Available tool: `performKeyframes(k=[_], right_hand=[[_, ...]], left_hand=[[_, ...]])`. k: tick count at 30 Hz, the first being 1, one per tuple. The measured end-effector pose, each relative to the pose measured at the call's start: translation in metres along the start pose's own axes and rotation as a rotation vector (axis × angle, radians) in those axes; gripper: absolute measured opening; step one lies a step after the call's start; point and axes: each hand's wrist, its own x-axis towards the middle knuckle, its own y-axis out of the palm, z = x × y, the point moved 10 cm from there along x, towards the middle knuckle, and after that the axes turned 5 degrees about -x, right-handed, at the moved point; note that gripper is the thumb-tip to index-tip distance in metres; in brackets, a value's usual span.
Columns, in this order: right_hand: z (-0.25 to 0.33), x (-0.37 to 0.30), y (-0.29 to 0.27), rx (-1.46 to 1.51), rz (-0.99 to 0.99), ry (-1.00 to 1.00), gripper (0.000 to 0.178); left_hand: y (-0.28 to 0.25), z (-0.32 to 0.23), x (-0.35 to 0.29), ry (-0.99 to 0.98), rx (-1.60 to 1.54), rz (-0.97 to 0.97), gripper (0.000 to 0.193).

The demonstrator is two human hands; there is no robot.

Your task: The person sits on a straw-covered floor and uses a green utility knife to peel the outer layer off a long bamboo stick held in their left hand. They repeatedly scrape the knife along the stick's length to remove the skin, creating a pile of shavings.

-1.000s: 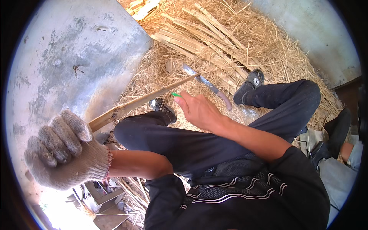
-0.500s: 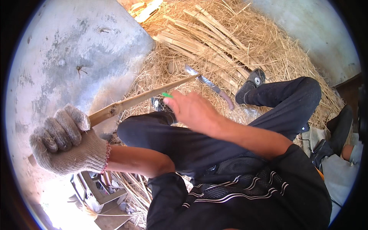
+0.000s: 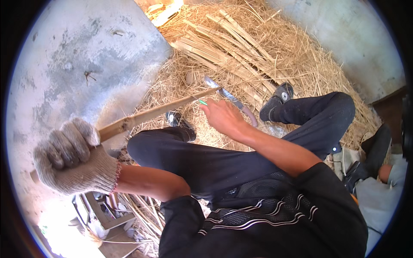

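From my feed: left hand (image 3: 71,157), in a grey knit glove, is closed in a fist round the near end of a bamboo strip (image 3: 159,112); a short stub pokes out past the glove on the outer side. Strip's long axis runs from that fist up and to the right, crossing ahead of the left knee (image 3: 148,144).

Right hand (image 3: 226,118), bare, pinches a small green-handled tool (image 3: 202,102), most of it hidden by the fingers. It sits just below the strip, near the far end, so that end is the right hand's side; left owns the near end. Tool's thin tip points up-left at the strip's lower edge; can't confirm contact.

Strip's far tip overlaps the blade of a big knife (image 3: 234,101) lying on the straw (image 3: 309,56); can't tell if they touch. More split strips (image 3: 206,50) lie beyond.
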Motion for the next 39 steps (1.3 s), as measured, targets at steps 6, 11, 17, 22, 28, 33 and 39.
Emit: performKeyframes(k=[6,11,17,22,28,33,39], right_hand=[[0.051,-0.021,-0.025,0.079,0.114,-0.048,0.043],[0.018,0.003,-0.008,0.044,0.003,-0.04,0.041],[0.018,-0.005,-0.003,0.015,0.145,-0.015,0.044],[0.0,-0.004,0.006,0.052,0.173,0.06,0.041],[0.024,-0.01,-0.005,-0.024,-0.013,-0.152,0.044],[-0.058,0.013,0.032,0.089,0.142,0.164,0.044],[-0.009,0.0,0.017,0.072,-0.009,-0.1,0.045]], left_hand=[[0.001,0.0,-0.005,0.048,0.06,-0.096,0.041],[-0.002,0.001,-0.003,0.072,0.15,-0.222,0.043],[-0.005,-0.001,-0.003,0.053,0.065,-0.09,0.039],[0.007,-0.003,-0.01,0.047,0.111,-0.116,0.041],[0.004,0.002,-0.007,0.021,0.034,-0.052,0.041],[0.011,-0.008,-0.005,0.133,0.172,-0.173,0.043],[0.002,-0.01,-0.011,0.225,0.361,-0.361,0.046]])
